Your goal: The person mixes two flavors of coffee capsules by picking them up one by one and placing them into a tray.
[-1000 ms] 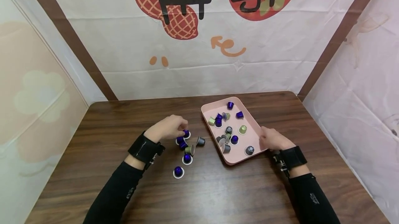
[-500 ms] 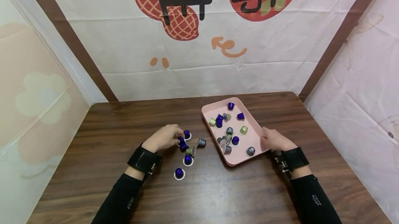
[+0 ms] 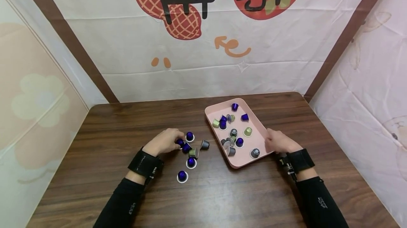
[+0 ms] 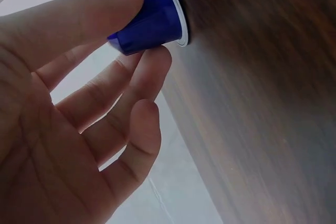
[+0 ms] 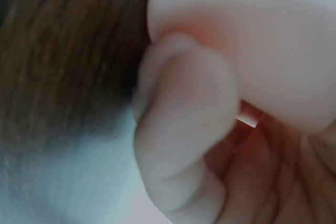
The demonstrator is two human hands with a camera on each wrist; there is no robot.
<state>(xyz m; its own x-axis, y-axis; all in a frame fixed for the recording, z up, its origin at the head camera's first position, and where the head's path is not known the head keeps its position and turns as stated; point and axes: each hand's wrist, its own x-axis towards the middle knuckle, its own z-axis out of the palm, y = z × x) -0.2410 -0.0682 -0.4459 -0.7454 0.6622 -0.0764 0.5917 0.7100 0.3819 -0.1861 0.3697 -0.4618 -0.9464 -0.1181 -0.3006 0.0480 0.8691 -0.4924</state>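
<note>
My left hand [image 3: 163, 141] pinches a blue coffee capsule [image 4: 152, 19] between the thumb and fingers, at the left side of a loose group on the table. Right beside it lie another blue capsule [image 3: 186, 147] and a green one [image 3: 193, 153] on its side. A further blue capsule [image 3: 189, 136] stands rim down just beyond the fingertips. On the other side, my right hand [image 3: 280, 141] grips the right edge of a pink tray [image 3: 219, 109]. In the right wrist view, curled fingers press against the tray wall [image 5: 262, 35].
Several blue, green and grey capsules lie scattered in the tray. Two blue capsules, one nearer [image 3: 191, 162] and one nearest the front [image 3: 182, 176], stand on the wooden table [image 3: 222, 192]. A grey capsule [image 3: 205, 144] lies between group and tray. A printed cloth [image 3: 203, 79] hangs behind.
My left hand has come down and towards me from over the back blue capsule to the one at the left, now pinched and shifted slightly left. The right hand stays at the tray edge.
</note>
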